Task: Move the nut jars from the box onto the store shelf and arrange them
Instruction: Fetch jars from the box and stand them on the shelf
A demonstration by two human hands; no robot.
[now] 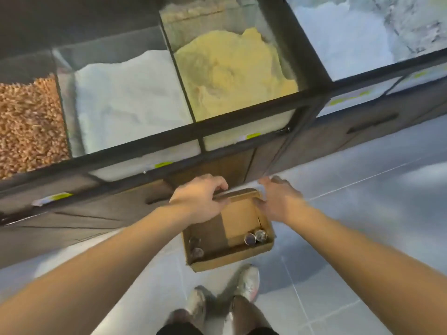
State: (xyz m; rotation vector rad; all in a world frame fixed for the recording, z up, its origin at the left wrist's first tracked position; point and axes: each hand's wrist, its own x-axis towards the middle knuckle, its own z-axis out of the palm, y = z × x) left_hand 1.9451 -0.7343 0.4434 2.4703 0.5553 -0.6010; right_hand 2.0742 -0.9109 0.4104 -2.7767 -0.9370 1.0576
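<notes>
From the head view, I count one cardboard box (244, 256) on the tiled floor (350, 213), in front of the bulk-food bins (135, 100). Inside it are four jars: two jars at the box's near-right corner (255, 236), touching each other, and two jars along its left wall (196, 247). My left hand (198, 199) grips the box's far flap (238, 194), fingers curled over its edge. My right hand (278, 197) rests at the box's far-right edge with relaxed fingers; whether it actually holds the cardboard, I cannot tell. All four jars sit below and nearer me than both hands, untouched. My two shoes (246, 279) stand just behind the box.
</notes>
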